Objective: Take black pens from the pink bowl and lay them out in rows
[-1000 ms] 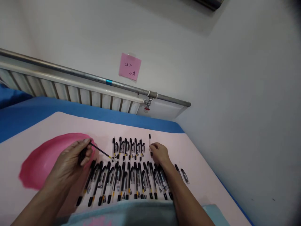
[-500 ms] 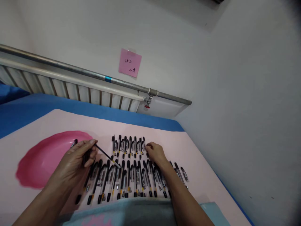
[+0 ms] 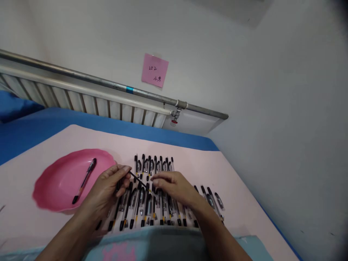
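Note:
My left hand [image 3: 110, 188] pinches a thin black pen refill [image 3: 136, 177] that points right toward my right hand [image 3: 171, 185]. My right hand's fingertips are pressed together at the refill's yellow-tipped end, above the near row of black pens [image 3: 152, 208]. A far row of black pens [image 3: 153, 165] lies just beyond both hands. Left of them, a pink dish [image 3: 58, 183] holds one whole black pen [image 3: 85, 179].
Everything lies on a pink sheet [image 3: 239, 203] over a blue surface [image 3: 40, 125]. Loose pen parts [image 3: 213, 198] lie right of the near row. A white radiator [image 3: 89, 103] with a metal pipe runs along the wall, under a pink sticky note [image 3: 154, 70].
My right hand has left the far row's right end and come left to meet the refill's tip. The left hand moved right off the dish, uncovering the pen in it.

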`<state>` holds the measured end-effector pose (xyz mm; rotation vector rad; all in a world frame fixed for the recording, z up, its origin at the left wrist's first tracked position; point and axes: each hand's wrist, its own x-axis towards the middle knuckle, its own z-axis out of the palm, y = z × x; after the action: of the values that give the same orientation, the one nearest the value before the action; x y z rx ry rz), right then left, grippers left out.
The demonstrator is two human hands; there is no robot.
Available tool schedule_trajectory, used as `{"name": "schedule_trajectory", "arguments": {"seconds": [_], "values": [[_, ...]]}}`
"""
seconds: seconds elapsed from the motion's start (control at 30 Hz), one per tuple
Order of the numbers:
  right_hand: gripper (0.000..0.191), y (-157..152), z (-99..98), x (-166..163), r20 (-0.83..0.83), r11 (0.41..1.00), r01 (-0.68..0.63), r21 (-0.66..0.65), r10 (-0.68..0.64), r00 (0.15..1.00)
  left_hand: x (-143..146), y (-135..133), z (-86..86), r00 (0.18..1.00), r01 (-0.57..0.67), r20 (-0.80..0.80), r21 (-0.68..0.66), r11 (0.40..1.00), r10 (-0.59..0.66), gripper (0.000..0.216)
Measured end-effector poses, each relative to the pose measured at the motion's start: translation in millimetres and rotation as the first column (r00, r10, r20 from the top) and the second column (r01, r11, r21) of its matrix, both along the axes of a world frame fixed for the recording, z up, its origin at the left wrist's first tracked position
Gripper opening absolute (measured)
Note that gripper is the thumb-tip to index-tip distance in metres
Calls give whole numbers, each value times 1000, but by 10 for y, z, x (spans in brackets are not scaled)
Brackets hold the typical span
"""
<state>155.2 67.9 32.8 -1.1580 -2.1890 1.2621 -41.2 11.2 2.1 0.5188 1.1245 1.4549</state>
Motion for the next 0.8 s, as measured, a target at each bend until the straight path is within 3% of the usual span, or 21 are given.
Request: {"name": "schedule_trajectory", "arguments": {"seconds": [0.13, 0.23, 0.33, 0.4, 0.47, 0.63, 0.8], "values": [[17, -225, 52, -162, -5, 998, -68, 4, 68, 998, 44, 0, -14, 1000, 19, -11, 8, 1000, -19, 20], [16, -169, -20, -135, 2, 1000, -6, 20, 6, 1000, 56, 5, -10, 1000, 13, 24, -2, 1000, -12, 17], [20, 71, -118, 48, 23, 971, 233, 56, -234, 972, 42, 18, -2, 996, -8, 92, -10, 1000, 9, 19], [23, 275, -202, 221, 117, 883, 446, 144, -463, 879, 29, 24, 10, 991, 4, 132, -40, 999, 1, 21], [23, 454, -301, 383, 167, 839, 514, 178, -540, 825, 27, 25, 34, 986, 21, 165, -97, 995, -4, 24], [22, 640, -514, 555, 260, 829, 542, 138, -558, 788, 70, 14, 80, 978, 72, 206, -195, 978, -31, 23], [21, 649, -568, 521, 289, 844, 518, 135, -534, 795, 85, 9, 71, 980, 83, 195, -192, 978, -45, 22]]}}
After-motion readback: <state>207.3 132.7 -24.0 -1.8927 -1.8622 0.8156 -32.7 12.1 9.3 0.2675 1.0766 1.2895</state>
